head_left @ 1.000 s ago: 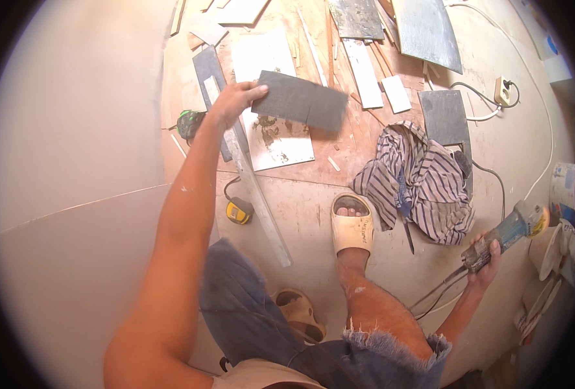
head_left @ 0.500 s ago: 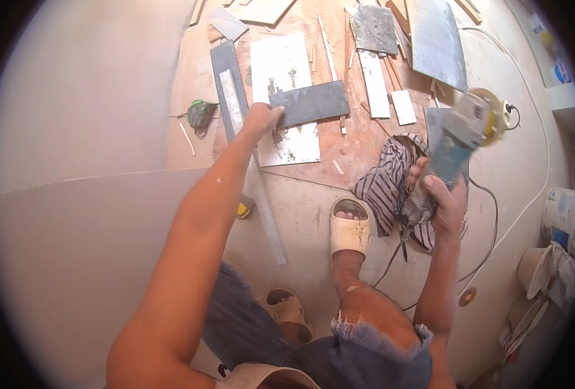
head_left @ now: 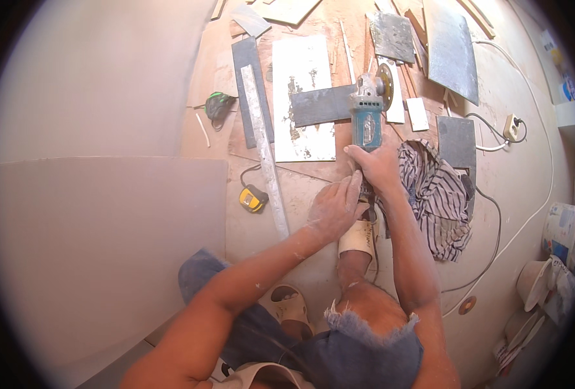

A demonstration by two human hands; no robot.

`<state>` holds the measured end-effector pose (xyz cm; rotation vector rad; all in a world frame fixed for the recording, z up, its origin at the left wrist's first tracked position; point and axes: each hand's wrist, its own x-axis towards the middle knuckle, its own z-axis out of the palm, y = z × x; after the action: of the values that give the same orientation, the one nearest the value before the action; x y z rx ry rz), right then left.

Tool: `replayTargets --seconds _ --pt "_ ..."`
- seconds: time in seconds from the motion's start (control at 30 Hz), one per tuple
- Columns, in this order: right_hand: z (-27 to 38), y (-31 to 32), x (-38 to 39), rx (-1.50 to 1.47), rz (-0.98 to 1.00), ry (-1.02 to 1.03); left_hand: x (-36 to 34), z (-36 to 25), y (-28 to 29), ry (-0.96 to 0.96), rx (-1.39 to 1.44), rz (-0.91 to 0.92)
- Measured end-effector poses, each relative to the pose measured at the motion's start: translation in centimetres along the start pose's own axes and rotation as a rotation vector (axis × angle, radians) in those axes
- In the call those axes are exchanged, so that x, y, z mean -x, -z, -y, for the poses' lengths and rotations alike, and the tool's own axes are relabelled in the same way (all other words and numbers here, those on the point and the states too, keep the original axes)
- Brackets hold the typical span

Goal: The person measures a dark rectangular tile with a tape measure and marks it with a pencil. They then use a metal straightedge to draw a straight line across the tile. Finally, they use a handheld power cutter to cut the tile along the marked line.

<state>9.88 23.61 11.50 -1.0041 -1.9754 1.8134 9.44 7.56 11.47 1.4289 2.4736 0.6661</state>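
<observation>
My right hand (head_left: 379, 167) is wrapped round the teal body of an angle grinder (head_left: 367, 126), its disc (head_left: 384, 84) pointing away from me. Around the grinder's dusty rear end, my left hand (head_left: 334, 206) has its fingers and thumb closed, fingers fairly straight. The grinder's head stands over the right end of a dark grey tile strip (head_left: 320, 106), hiding that end. This strip lies across a white, stained tile (head_left: 287, 58). Whether the disc touches the strip, I cannot tell.
Left of the white tile lie another dark strip (head_left: 245, 58), a long metal bar (head_left: 259, 123) and two tape measures, one green-black (head_left: 218, 107), one yellow (head_left: 253, 199). A striped cloth (head_left: 433, 201), power cord (head_left: 497, 240) and socket block (head_left: 512, 128) are at right. My sandalled foot (head_left: 357, 236) is below the grinder.
My left hand has let go of the dark tile strip and come back to the grinder's rear. My right hand has brought the grinder leftward from over the cloth to the strip.
</observation>
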Motion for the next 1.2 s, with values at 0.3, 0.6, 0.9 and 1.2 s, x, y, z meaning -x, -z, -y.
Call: replayTargets --seconds 0.3,0.6,0.9,1.2 --pt "0.6 -5.4 -3.6 0.206 -0.008 -0.111 -2.4 5.2 1.8 -0.179 -0.383 -0.043" --pt "2.2 -8.2 -6.4 0.261 0.137 -0.206 -3.8 9.1 3.7 -0.332 -0.528 0.012" --pt "-1.5 -4.8 -7.7 0.289 -0.057 -0.079 -7.3 13.1 3.7 -0.062 -0.257 0.228" --pt "-0.2 1.9 -6.9 0.351 -0.106 -0.107 -16.3 17.9 2.8 0.195 -0.499 0.454"
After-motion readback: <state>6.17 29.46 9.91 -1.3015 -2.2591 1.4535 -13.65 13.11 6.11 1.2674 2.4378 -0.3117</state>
